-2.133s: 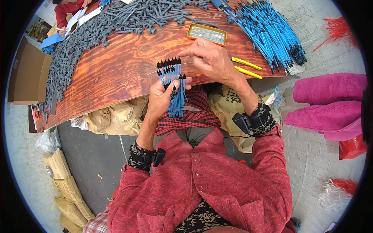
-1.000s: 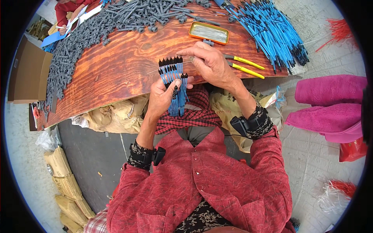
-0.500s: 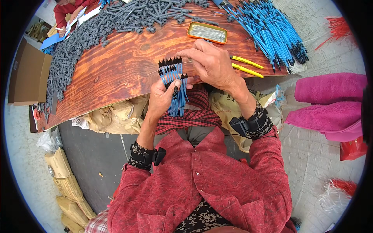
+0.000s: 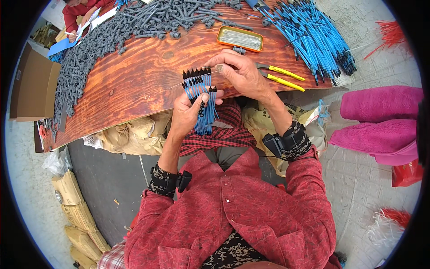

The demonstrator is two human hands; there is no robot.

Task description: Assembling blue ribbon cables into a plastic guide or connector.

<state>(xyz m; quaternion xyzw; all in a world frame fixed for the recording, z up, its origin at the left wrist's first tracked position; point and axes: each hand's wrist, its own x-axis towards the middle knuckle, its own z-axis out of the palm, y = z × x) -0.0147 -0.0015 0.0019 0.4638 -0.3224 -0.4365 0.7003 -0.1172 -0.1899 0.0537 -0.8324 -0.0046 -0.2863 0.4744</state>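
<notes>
My left hand [image 4: 187,111] is closed around a bundle of thin blue wires with black tips [image 4: 205,120], held just over the table's near edge. Several black tips stand in a row above its thumb. Across the blue stems, below that row, runs a thin metal wire [image 4: 177,85], its free end sticking out to the left. At the wire's right end, my right hand [image 4: 242,75] is closed, thumb and index finger pinching it. Beside the right hand lie pliers with yellow handles [image 4: 286,71], and behind it is a yellow-orange tin of straight thin wires [image 4: 239,39].
Grey plastic fittings [image 4: 148,20] are heaped along the far and left side of the wooden table [image 4: 121,85]. A pile of blue black-tipped sticks [image 4: 313,40] lies at far right. At far left sit a cardboard box [image 4: 33,85] and another person [image 4: 76,18] with papers.
My right hand has turned slightly and its thumb now shows pressed against the index finger at the wire's end. The left hand and its bundle have hardly moved.
</notes>
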